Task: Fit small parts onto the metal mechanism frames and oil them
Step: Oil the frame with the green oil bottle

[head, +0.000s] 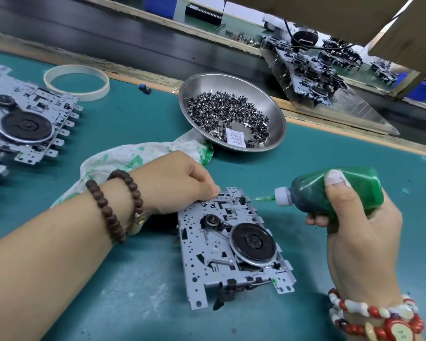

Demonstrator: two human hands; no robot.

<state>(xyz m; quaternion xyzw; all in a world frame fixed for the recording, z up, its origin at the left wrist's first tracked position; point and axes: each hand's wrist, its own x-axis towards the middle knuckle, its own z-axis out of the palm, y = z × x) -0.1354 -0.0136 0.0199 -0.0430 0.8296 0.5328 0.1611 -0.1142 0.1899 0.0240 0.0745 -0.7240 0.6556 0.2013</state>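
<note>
A grey metal mechanism frame (207, 257) with a black flywheel (253, 243) lies on the green mat in front of me. My left hand (175, 183) grips the frame's far left corner with curled fingers. My right hand (354, 217) holds a green oil bottle (312, 190) sideways. Its thin green nozzle (262, 198) touches a small black part (242, 199) on the frame's far edge. A green oil spot (273, 281) marks the frame's near right corner.
A steel bowl (278, 114) of small black parts with a desiccant packet stands behind. A green-stained rag (123, 156) lies under my left wrist. Stacked frames (27, 119) sit at the left, a tape ring (76, 82) behind them. More assembled mechanisms (312, 72) lie on the conveyor.
</note>
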